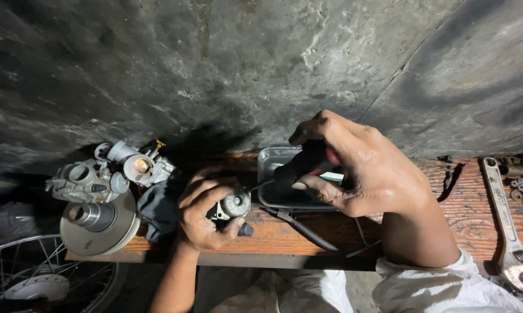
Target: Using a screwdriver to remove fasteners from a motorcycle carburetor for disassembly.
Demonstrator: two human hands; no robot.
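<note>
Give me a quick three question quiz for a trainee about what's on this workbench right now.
1. True or false: the right hand grips a screwdriver whose tip meets the small metal part in the left hand.
2. What long tool lies at the bench's far right?
A. adjustable wrench
B. hammer
C. hacksaw
3. Which container sits behind the screwdriver?

Key
1. True
2. A
3. The metal tray
</note>
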